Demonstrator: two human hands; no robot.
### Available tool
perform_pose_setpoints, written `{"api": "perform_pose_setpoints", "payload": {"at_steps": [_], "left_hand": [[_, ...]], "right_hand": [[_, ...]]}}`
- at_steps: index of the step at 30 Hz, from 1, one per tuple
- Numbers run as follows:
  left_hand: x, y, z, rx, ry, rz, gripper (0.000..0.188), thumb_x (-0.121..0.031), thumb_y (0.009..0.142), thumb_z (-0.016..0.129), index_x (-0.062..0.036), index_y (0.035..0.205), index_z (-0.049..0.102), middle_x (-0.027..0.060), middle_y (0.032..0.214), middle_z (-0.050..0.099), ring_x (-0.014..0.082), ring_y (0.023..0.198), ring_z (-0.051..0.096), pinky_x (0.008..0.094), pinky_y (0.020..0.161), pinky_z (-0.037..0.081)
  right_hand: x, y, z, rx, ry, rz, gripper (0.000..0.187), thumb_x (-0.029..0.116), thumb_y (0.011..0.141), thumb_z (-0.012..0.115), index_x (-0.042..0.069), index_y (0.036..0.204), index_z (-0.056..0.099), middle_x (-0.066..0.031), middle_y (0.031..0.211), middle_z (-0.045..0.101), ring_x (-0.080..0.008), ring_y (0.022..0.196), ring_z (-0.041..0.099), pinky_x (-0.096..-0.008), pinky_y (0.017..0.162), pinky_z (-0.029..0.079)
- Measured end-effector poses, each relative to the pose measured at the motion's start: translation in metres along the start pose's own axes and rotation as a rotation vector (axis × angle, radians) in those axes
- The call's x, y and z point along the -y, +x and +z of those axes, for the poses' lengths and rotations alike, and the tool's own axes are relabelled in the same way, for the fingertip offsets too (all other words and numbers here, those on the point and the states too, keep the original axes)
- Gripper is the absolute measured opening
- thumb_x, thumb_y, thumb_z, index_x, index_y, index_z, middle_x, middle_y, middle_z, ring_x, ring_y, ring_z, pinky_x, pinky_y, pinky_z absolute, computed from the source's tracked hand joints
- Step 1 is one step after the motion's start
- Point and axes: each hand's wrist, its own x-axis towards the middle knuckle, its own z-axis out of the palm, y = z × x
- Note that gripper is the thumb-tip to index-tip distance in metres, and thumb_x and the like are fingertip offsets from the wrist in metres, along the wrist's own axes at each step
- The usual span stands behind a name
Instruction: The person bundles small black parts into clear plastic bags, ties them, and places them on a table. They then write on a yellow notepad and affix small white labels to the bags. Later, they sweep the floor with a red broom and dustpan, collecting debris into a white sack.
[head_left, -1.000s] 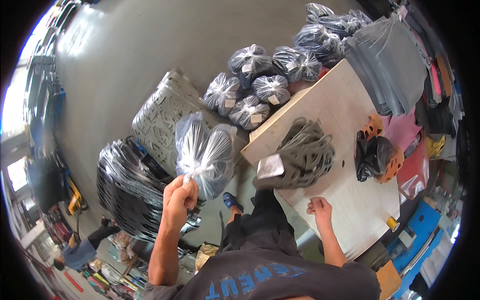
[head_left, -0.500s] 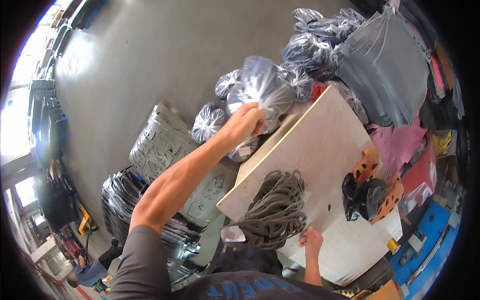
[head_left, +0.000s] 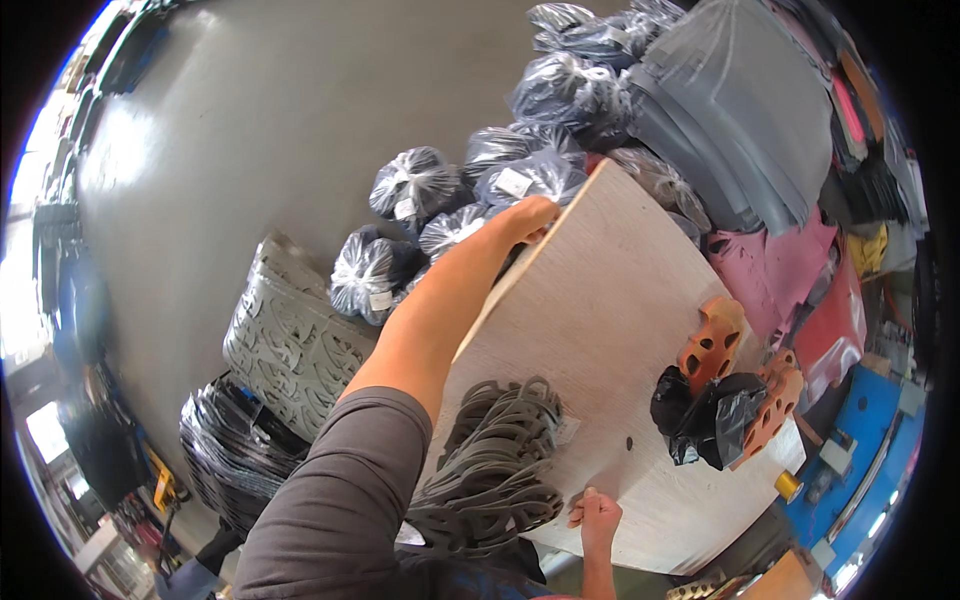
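My left arm stretches over the far left edge of a pale wooden tabletop (head_left: 600, 330). My left hand (head_left: 530, 218) is closed at that edge, close to a knotted clear plastic bag (head_left: 545, 175) of dark contents with a white label. What its fingers hold, if anything, is hidden. At the near side, my right hand (head_left: 597, 515) is curled shut over the tabletop, with nothing visible in it. Left of it lies a heap of dark grey cut-out strips with looped holes (head_left: 500, 450), partly behind my left sleeve.
Several tied plastic bags (head_left: 415, 190) sit on the floor beyond the table. Perforated grey sheets (head_left: 295, 335) and a plastic-wrapped stack (head_left: 240, 440) stand at left. On the table are orange perforated pieces (head_left: 712, 345) and black plastic (head_left: 700, 420). Grey sheets (head_left: 740, 110) pile at far right.
My left hand has moved from a bulging clear bag raised beyond the table to the table's far edge. That bag no longer stands up above the others. My right hand remains curled.
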Motion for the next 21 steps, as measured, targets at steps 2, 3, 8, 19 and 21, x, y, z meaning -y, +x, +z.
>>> {"api": "perform_pose_setpoints", "payload": {"at_steps": [2, 3, 8, 19, 21], "left_hand": [[0.03, 0.015, 0.004, 0.096, -0.078, 0.191, 0.023, -0.025, 0.087, 0.068, -0.0041, 0.094, 0.076, 0.0094, 0.087, 0.071, 0.019, 0.072, 0.066, 0.0345, 0.056, 0.05], [0.041, 0.019, 0.002, 0.12, -0.12, 0.222, 0.023, -0.025, 0.088, 0.069, -0.0046, 0.095, 0.076, 0.0086, 0.086, 0.071, 0.0198, 0.073, 0.067, 0.0348, 0.059, 0.053], [0.031, 0.002, -0.009, 0.078, -0.256, 0.066, 0.043, -0.028, 0.091, 0.067, -0.0046, 0.126, 0.066, 0.0098, 0.12, 0.066, 0.0248, 0.093, 0.071, 0.0414, 0.071, 0.06], [0.169, -0.29, -0.197, -0.463, -0.307, -0.06, 0.03, -0.03, 0.096, 0.066, -0.0041, 0.111, 0.068, 0.0068, 0.104, 0.069, 0.0206, 0.088, 0.072, 0.0335, 0.072, 0.059], [0.249, -0.361, -0.202, -0.59, -0.42, -0.138, 0.018, -0.023, 0.093, 0.064, -0.0053, 0.097, 0.064, 0.0014, 0.078, 0.058, 0.0153, 0.07, 0.064, 0.0326, 0.061, 0.055]], "right_hand": [[0.001, 0.002, -0.001, 0.002, 0.014, 0.017, 0.038, 0.024, 0.103, 0.065, -0.005, 0.078, 0.066, -0.0097, 0.059, 0.063, -0.0156, 0.045, 0.058, -0.0299, 0.043, 0.051], [0.0, 0.0, -0.002, 0.014, 0.03, 0.019, 0.037, 0.022, 0.102, 0.066, -0.006, 0.079, 0.066, -0.0099, 0.06, 0.063, -0.0156, 0.046, 0.059, -0.0301, 0.043, 0.052], [0.005, 0.001, -0.001, 0.03, 0.031, 0.031, 0.037, 0.023, 0.102, 0.066, -0.006, 0.078, 0.066, -0.0093, 0.061, 0.063, -0.0149, 0.048, 0.059, -0.0297, 0.044, 0.052], [0.005, 0.0, 0.0, 0.04, -0.08, -0.057, 0.045, 0.033, 0.105, 0.061, -0.002, 0.076, 0.062, -0.0069, 0.059, 0.059, -0.0133, 0.048, 0.056, -0.0276, 0.044, 0.048], [0.003, 0.004, -0.001, 0.044, -0.093, -0.071, 0.047, 0.035, 0.106, 0.06, -0.001, 0.077, 0.062, -0.0068, 0.06, 0.059, -0.0133, 0.047, 0.055, -0.0273, 0.044, 0.047]]}}
